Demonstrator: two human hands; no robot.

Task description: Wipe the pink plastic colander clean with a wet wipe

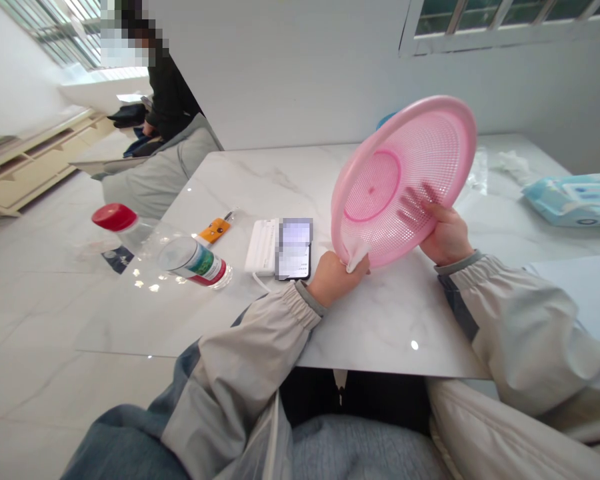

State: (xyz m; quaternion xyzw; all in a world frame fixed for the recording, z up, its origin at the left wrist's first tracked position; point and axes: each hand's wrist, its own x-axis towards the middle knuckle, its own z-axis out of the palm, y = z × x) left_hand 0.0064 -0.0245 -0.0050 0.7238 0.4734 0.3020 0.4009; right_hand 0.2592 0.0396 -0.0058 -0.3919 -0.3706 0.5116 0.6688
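A round pink plastic mesh basket [425, 153] is held tilted above the table, its inside facing me. My right hand [447, 235] grips its right rim, thumb inside and fingers spread behind the mesh, where they show through. At the lower left rim, my left hand [337, 277] is closed around a white wipe [356, 253], pressed against the basket's edge. Most of the wipe is hidden in the fingers. Just left of that hand lie a phone [295, 257] with its screen lit and a white power bank [261, 247] with a cable.
A clear bottle [150, 240] with a red cap is at the left of the marble-patterned table [260, 167], near an orange tag [215, 230]. At right lie a blue wipes pack [577, 200], crumpled tissue [515, 165] and paper [580, 283]. Another person [173, 93] sits at the back left.
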